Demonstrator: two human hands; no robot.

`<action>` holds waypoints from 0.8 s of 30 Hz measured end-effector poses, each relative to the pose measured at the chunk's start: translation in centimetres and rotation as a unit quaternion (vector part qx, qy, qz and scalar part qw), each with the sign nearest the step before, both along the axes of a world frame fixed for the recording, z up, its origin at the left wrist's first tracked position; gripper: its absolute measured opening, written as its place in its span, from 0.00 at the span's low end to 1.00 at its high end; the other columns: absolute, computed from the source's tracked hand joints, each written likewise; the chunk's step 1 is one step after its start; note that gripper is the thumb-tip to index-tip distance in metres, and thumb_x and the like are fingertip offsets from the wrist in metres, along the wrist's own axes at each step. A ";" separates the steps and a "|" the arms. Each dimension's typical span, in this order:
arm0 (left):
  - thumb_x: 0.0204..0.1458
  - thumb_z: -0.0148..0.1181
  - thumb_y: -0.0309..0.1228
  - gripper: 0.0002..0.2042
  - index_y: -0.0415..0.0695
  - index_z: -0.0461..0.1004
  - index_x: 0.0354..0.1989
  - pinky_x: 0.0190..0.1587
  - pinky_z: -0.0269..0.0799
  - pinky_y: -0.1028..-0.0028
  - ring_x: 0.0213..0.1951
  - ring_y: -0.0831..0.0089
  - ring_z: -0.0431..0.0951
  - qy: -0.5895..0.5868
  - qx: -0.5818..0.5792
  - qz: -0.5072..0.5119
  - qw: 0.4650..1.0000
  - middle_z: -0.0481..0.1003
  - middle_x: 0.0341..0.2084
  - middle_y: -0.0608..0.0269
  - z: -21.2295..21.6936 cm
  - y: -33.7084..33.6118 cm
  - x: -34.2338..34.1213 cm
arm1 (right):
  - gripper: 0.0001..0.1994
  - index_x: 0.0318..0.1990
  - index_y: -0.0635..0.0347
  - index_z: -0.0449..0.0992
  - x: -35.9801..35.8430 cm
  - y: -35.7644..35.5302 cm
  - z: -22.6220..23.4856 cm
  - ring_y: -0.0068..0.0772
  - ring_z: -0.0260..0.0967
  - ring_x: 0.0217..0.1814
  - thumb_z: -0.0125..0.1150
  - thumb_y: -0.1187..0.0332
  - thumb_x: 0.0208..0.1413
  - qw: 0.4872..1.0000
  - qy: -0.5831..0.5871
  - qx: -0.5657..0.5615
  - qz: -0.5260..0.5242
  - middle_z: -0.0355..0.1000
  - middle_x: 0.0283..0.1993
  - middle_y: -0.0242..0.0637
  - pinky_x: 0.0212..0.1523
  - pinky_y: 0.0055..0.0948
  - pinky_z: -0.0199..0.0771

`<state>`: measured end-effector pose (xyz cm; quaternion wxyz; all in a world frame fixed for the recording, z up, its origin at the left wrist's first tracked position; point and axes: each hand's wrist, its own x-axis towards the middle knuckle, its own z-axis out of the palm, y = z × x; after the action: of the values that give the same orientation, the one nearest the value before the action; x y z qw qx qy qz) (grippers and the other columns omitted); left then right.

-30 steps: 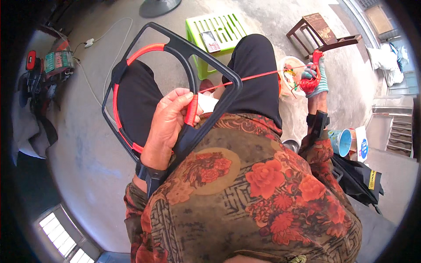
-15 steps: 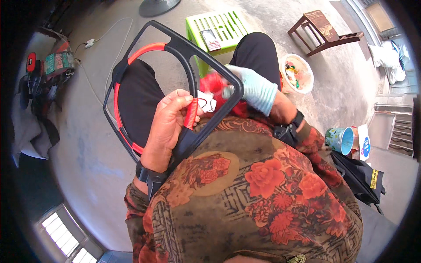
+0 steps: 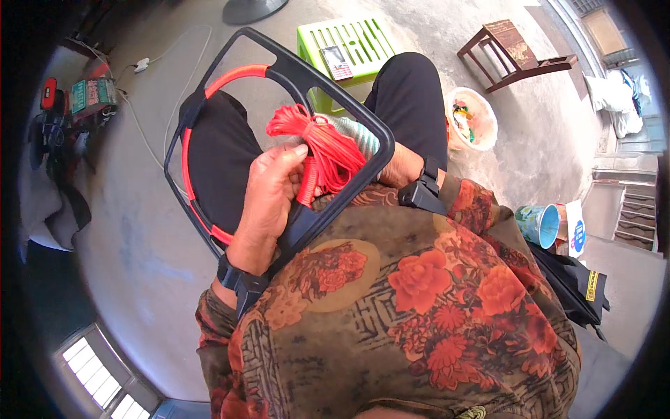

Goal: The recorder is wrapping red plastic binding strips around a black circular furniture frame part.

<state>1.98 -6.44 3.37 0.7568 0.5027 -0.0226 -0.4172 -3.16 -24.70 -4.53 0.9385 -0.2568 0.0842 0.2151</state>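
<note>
A black frame with rounded corners and a curved inner hoop stands tilted over my lap. Red cord is wound tightly around stretches of its rim and hoop. My left hand, bare, is closed on a red-wound part of the hoop, thumb near the winding's upper end. Just above the thumb, a tied bundle of loose red cord lies against the hoop. My right hand, in a pale striped glove, reaches behind the frame and grips the bundle from behind; its fingers are mostly hidden.
Ahead is a green slatted stool with a small dark-and-red packet on it. A bin with scraps stands right of my knee, a wooden chair beyond. A white cable crosses the floor at left.
My right hand has moved left behind the frame, bringing the red cord bundle up to the hoop beside my left thumb. My left hand keeps its hold.
</note>
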 end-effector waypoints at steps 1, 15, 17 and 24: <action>0.53 0.52 0.36 0.11 0.39 0.70 0.34 0.22 0.69 0.80 0.21 0.78 0.73 0.001 -0.001 0.000 1.000 0.73 0.23 0.63 0.1 0.1 0.0 | 0.20 0.59 0.64 0.58 -0.1 0.0 -0.3 0.25 0.61 0.56 0.43 0.68 0.60 1.000 0.001 -0.001 0.000 0.62 0.57 0.39 0.56 0.24 0.62; 0.50 0.59 0.32 0.10 0.37 0.70 0.30 0.22 0.68 0.82 0.18 0.80 0.71 -0.023 0.002 0.002 1.000 0.73 0.21 0.64 0.0 0.1 -0.1 | 0.18 0.57 0.63 0.60 1.0 1.7 7.8 0.30 0.64 0.53 0.44 0.71 0.59 0.931 -0.060 -0.358 -0.030 0.65 0.53 0.40 0.54 0.27 0.64; 0.50 0.59 0.32 0.10 0.37 0.70 0.31 0.22 0.68 0.82 0.19 0.80 0.71 -0.033 0.010 -0.003 0.999 0.73 0.21 0.64 0.5 -0.1 -0.3 | 0.18 0.57 0.63 0.61 0.9 1.2 4.1 0.30 0.64 0.51 0.46 0.70 0.58 0.821 -0.276 -0.486 -0.114 0.66 0.51 0.40 0.52 0.28 0.65; 0.52 0.55 0.33 0.11 0.36 0.71 0.35 0.24 0.71 0.80 0.22 0.78 0.74 -0.015 0.005 0.012 1.000 0.75 0.26 0.61 -0.1 0.5 -0.1 | 0.20 0.56 0.62 0.62 -0.2 2.7 9.1 0.28 0.64 0.51 0.52 0.73 0.55 0.871 -0.150 -0.465 -0.054 0.65 0.52 0.38 0.51 0.27 0.67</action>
<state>1.88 -5.98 3.24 0.7588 0.5128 -0.0255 -0.4008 -3.32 -22.03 4.56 0.7219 -0.6879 0.0465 0.0592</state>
